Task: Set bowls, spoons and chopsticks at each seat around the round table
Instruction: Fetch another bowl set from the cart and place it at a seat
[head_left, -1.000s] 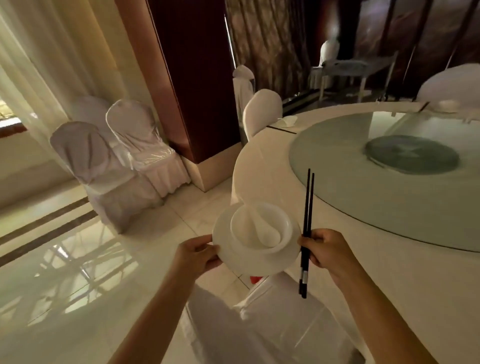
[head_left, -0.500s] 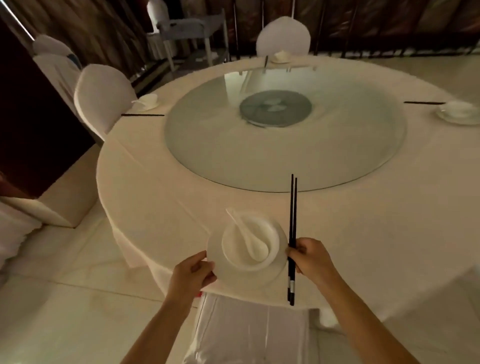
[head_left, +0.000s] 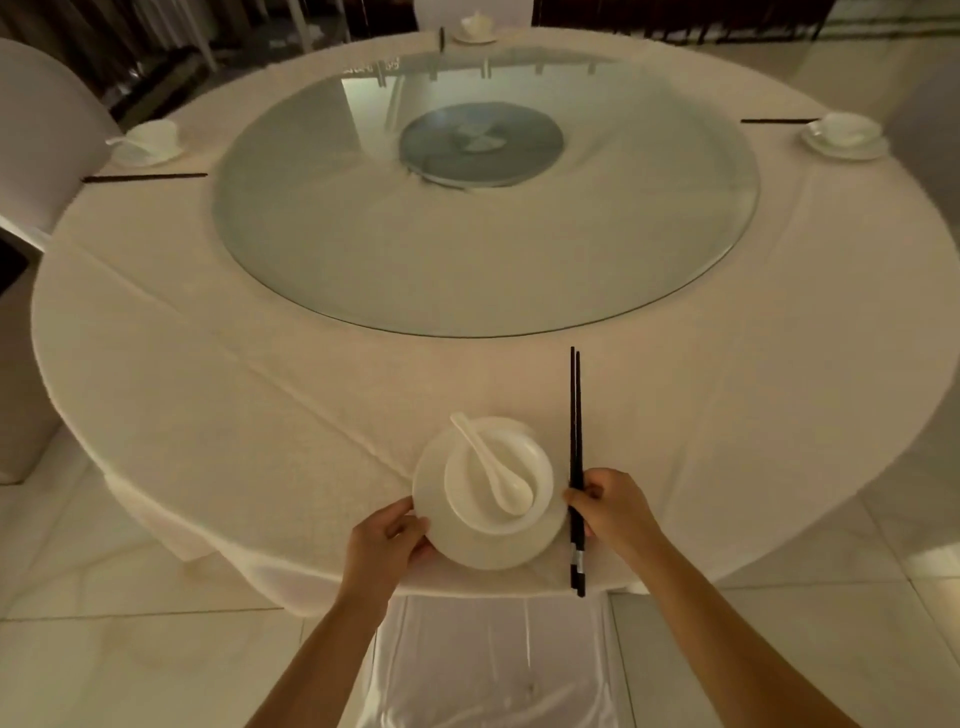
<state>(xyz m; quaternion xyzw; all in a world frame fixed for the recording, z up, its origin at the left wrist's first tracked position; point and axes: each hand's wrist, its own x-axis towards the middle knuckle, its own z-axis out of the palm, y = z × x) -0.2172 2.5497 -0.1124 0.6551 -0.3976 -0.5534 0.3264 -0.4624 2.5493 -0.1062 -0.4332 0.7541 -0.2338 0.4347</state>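
Having swung from the side chairs to face the desk (head_left: 311, 415), the left hand (head_left: 387, 540) grips the plate (head_left: 441, 535) bearing bowl (head_left: 535, 467) and spoon (head_left: 493, 467), the right hand (head_left: 613, 506) pinches the chopsticks (head_left: 575, 441), ready to set this seat.

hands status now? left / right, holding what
Left hand: closed on the near-left rim of the plate, which carries the bowl and spoon.
Right hand: closed on the black chopsticks.

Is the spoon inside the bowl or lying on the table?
Inside the bowl. The spoon has its scoop down in the bowl and its handle leaning over the far rim, while the bowl sits on a plate.
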